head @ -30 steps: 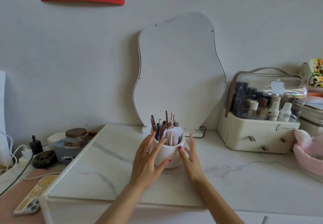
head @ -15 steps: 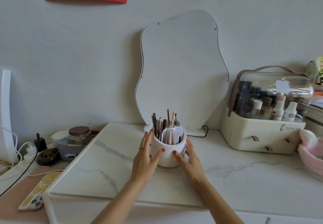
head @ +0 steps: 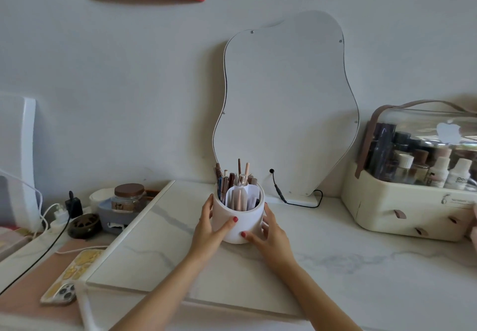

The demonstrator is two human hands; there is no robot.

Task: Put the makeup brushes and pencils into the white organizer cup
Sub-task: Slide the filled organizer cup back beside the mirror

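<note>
The white organizer cup (head: pixel 241 218) stands upright on the marble tabletop (head: pixel 335 261), just in front of the mirror. Several makeup brushes and pencils (head: pixel 233 179) stick up out of its compartments. My left hand (head: pixel 207 230) holds the cup's left side, thumb across the front and fingers curled behind. My right hand (head: pixel 271 235) holds the right side, its thumb low on the front. The cup's back is hidden.
A wavy white mirror (head: pixel 286 108) leans on the wall behind, its black cable (head: pixel 281 194) trailing on the table. A cream cosmetics case (head: pixel 413 201) stands right. Left: a jar (head: pixel 129 196), a charger (head: pixel 73 204), a phone (head: pixel 69 279).
Both hands closed in from beside the cup and now hold it on either side. The cup stands slightly farther back, nearer the mirror.
</note>
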